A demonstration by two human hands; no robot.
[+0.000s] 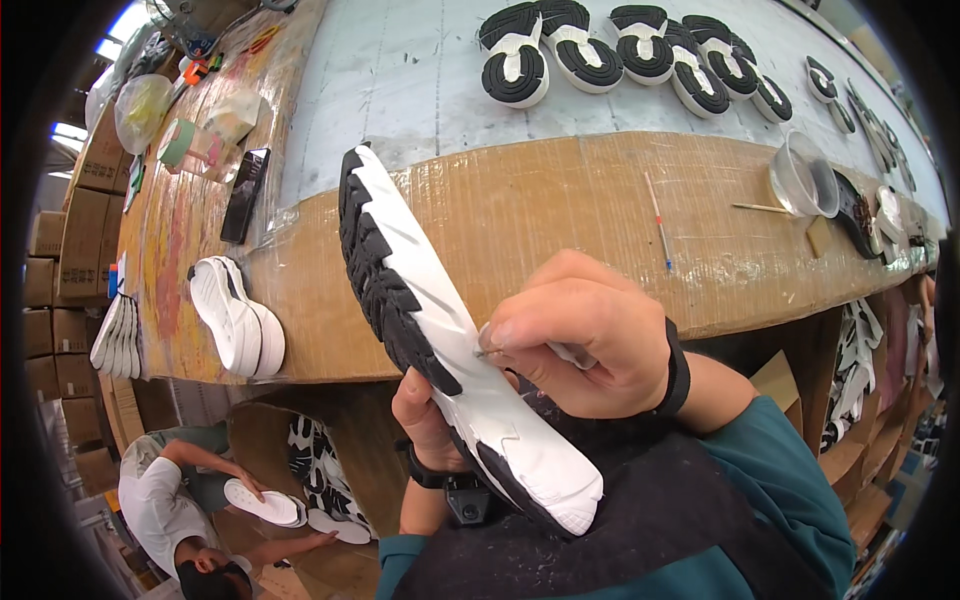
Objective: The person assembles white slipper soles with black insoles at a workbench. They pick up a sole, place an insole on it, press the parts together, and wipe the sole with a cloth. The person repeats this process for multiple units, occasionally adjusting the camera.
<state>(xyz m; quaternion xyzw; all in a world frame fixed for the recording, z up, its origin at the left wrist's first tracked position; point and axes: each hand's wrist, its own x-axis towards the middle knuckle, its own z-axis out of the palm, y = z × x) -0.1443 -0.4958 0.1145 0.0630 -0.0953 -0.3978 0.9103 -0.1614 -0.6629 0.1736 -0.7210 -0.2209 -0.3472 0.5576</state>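
Note:
A shoe sole [455, 330], white along its side with black ridged tread, is held on edge in front of me, slanting from upper left to lower right. My left hand [432, 425] grips it from below around its middle, with part of the fingers hidden behind the sole. My right hand [590, 335] is closed in a pinch, its fingertips right against the white side wall. Something small and pale shows between those fingers, too covered to name. Beyond, on the table, rest several black-and-white soles [515, 75].
A cardboard-covered edge [560, 220] fronts the table, carrying a pen [658, 220], a clear plastic tub [803, 175] and a phone [244, 195]. White soles [235, 315] stand at left. Boxes of soles sit below. A co-worker [175, 500] handles white soles at lower left.

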